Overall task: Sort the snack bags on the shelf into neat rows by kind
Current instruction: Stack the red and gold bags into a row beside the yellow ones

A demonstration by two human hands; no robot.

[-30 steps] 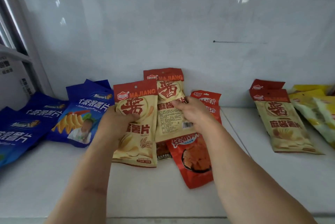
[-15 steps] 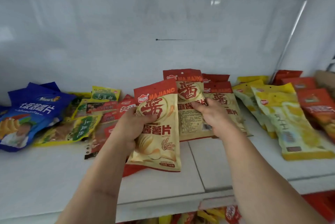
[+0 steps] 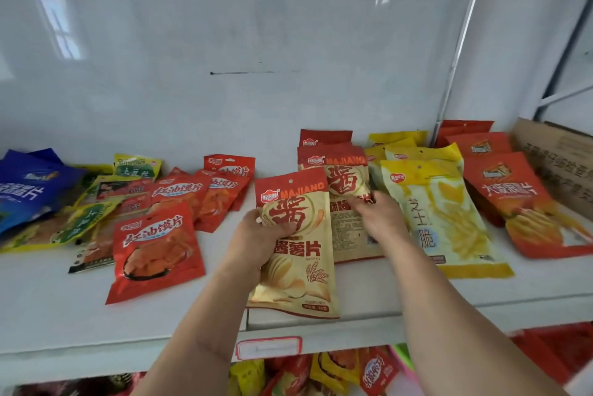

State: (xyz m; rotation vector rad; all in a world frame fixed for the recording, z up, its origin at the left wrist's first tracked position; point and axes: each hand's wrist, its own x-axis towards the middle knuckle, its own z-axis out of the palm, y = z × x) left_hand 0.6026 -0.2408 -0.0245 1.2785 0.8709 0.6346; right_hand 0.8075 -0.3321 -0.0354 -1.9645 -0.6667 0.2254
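Two hands, left [image 3: 256,241] gripping MAJIANG bag [image 3: 298,254] — right [image 3: 378,219] on the stack [image 3: 346,184]

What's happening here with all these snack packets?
A person is sorting snack bags on a white shelf. The left hand grips a beige MAJIANG bag, while the right hand rests on the MAJIANG stack behind it. Yellow bags lie in a row to the right; the red bags on the left are jumbled.

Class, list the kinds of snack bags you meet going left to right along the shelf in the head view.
Blue bags → red bags → Majiang bag in the left hand → yellow bag → orange bags → cardboard box.
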